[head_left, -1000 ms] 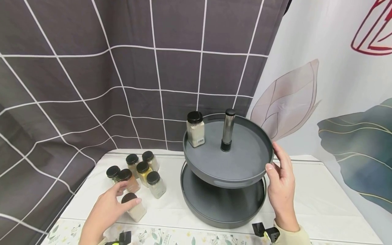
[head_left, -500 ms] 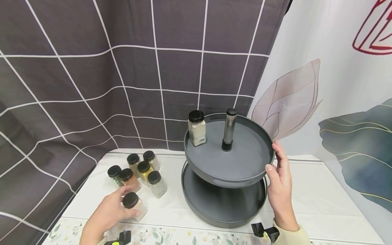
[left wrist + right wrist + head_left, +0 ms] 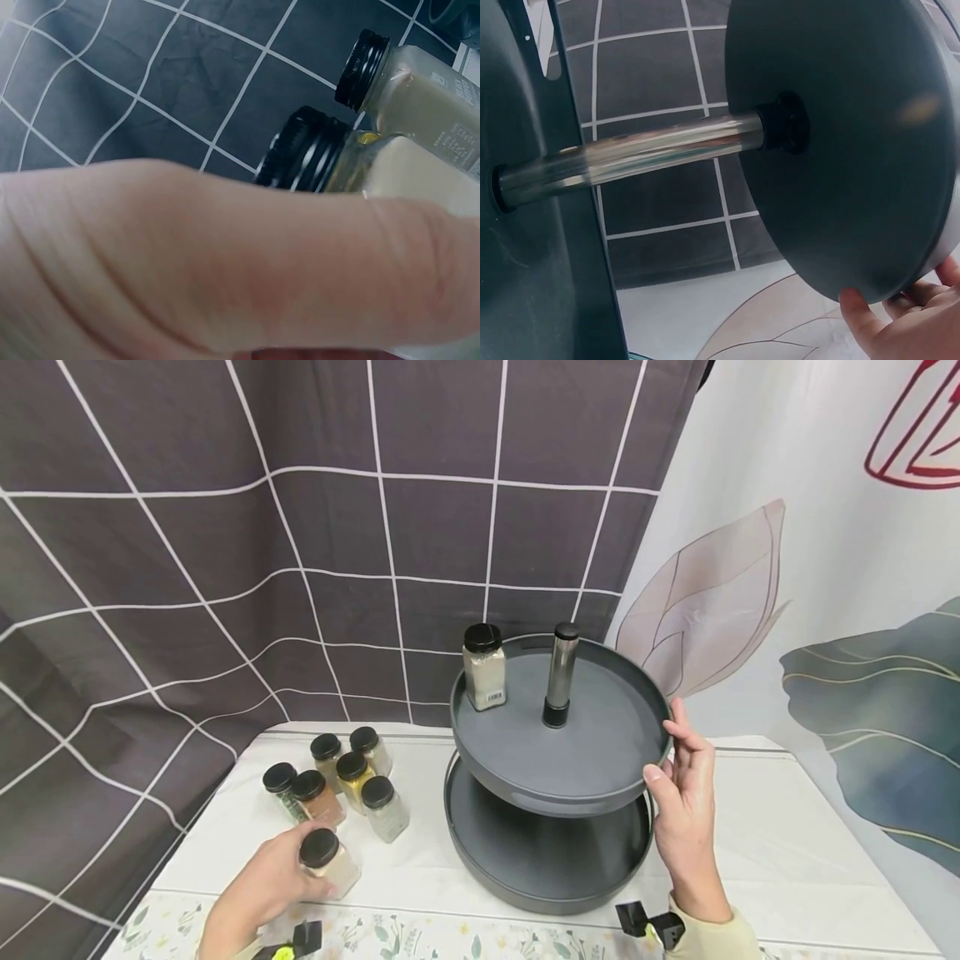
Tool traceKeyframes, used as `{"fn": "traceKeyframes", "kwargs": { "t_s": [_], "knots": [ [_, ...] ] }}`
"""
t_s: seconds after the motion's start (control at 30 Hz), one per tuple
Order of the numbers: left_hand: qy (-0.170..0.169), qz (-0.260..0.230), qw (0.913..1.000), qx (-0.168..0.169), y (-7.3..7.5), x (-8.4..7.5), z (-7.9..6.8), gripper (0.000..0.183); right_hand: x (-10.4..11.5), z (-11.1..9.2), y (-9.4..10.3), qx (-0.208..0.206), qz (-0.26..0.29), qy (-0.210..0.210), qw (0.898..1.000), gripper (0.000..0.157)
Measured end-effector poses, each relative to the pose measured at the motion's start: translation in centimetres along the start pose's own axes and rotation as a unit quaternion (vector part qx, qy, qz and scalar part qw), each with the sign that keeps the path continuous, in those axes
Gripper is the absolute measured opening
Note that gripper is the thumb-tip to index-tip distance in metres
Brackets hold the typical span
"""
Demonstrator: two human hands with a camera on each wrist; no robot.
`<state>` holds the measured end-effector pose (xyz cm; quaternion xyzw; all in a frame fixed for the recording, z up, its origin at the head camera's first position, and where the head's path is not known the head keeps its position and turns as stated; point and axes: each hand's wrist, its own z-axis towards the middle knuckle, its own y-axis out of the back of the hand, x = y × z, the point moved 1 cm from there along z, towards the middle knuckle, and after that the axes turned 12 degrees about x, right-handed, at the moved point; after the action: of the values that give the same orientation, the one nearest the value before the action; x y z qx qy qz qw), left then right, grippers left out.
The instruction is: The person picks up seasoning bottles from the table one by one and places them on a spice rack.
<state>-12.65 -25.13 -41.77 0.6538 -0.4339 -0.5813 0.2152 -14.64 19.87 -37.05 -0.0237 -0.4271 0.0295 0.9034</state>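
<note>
My left hand [image 3: 270, 878] grips a square clear jar [image 3: 341, 870] of pale powder with a black lid, near the table's front. In the left wrist view the thumb crosses the jar [image 3: 420, 169] and hides much of it. My right hand [image 3: 686, 810] holds the right rim of the upper tray [image 3: 585, 760] of a dark grey two-tier turntable, thumb in front and fingers behind. The right wrist view shows fingertips [image 3: 855, 304] at that tray's edge. A black-lidded jar [image 3: 485, 672] of pale grains stands upright on the upper tray, left of the metal post [image 3: 561, 672].
Several black-lidded spice jars stand left on the white-covered table, among them a yellow one [image 3: 356, 785], an orange one [image 3: 321, 800] and a pale one [image 3: 386, 814]. The lower tray [image 3: 551, 877] sits beneath. A grey grid curtain [image 3: 435, 527] hangs behind.
My left hand has closed its thumb and fingers round the near jar. The upper tray has turned slightly, carrying its jar a little back and right. The right fingers have shifted on the rim.
</note>
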Motion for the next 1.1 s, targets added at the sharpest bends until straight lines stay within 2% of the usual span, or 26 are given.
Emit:
{"fn": "traceKeyframes", "kwargs": {
  "t_s": [0.1,0.27,0.73,1.1],
  "knots": [
    [-0.006,0.000,1.0000,-0.002,-0.09,0.10,0.00,0.079,-0.02,0.08,-0.05,0.004,0.011,0.013,1.000,0.047],
    [0.000,0.003,1.0000,-0.004,-0.25,0.21,0.03,0.081,-0.05,0.14,-0.09,-0.010,0.006,0.003,1.000,0.047],
    [0.018,0.012,0.9998,0.000,-0.05,-0.15,0.17,0.081,0.16,0.23,-0.17,-0.015,-0.035,0.027,0.999,0.047],
    [0.006,0.025,0.9996,-0.012,0.18,-0.32,-0.34,0.081,0.09,0.20,-0.16,-0.018,-0.042,0.033,0.998,0.047]
  ]
}}
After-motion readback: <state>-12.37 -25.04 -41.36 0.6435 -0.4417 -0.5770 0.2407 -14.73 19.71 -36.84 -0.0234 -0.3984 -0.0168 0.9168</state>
